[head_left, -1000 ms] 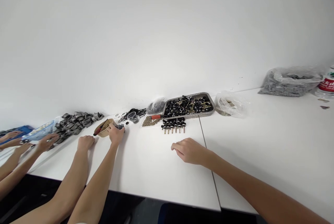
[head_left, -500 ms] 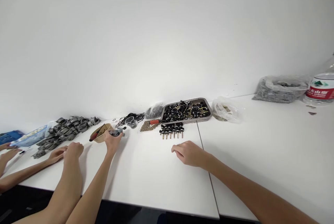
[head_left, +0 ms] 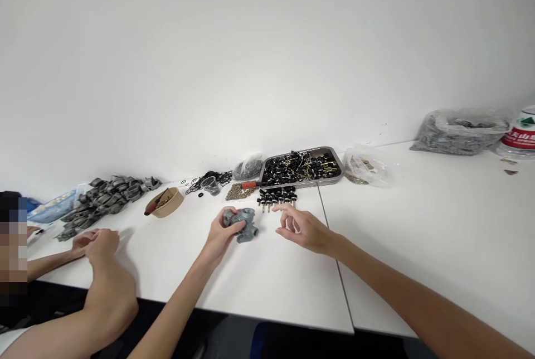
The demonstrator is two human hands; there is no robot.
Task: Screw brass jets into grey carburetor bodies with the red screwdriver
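Note:
My left hand grips a grey molded housing with round tubular openings, held just above the white table. My right hand is empty, its fingers apart and partly curled, to the right of the housing. Right behind its fingertips stands a row of black fittings with brass stems. Behind that row, a metal tray holds many more of the black and brass parts. A screwdriver with a red handle lies at the tray's left corner, over a bag of small brass pieces.
Leftward are a clear plastic cup, black rubber rings, a tan bowl with a screwdriver, and a pile of grey parts. A co-worker's hands rest nearby. Plastic bags stand rightward. A seam crosses the table.
My left hand has brought the grey housing from beside the tan bowl rightward to the table's middle. My right hand's fingers have opened out. The co-worker's hands shifted slightly left.

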